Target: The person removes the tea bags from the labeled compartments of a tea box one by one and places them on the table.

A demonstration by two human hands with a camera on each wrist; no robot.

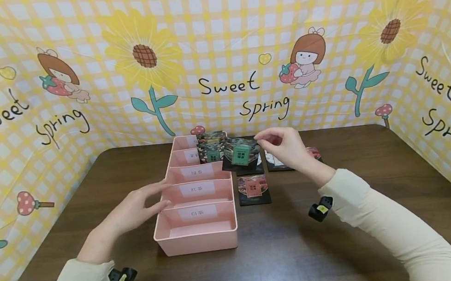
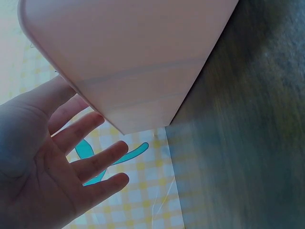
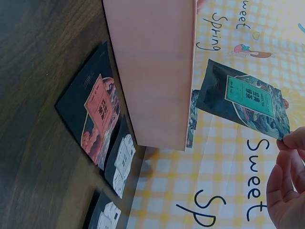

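A long pink divided box (image 1: 197,244) with labelled compartments stands on the table. My left hand (image 1: 127,212) rests at its left rim, fingers loosely spread; in the left wrist view they lie beside the box edge (image 2: 107,119). Between thumb and fingertip my right hand (image 1: 286,147) pinches a dark tea sachet with a green label (image 1: 240,153) by its corner. The sachet hangs tilted beside the box's right rim, above the table. Another dark green-labelled tea sachet (image 1: 209,144) stands in a rear compartment, partly covered by the held one.
Right of the box lies a red-labelled tea sachet (image 1: 254,189). Behind it are more dark sachets, some with white labels (image 3: 125,155), partly hidden by my right hand and the held sachet. A yellow checked cloth (image 1: 220,57) surrounds the table's back and sides.
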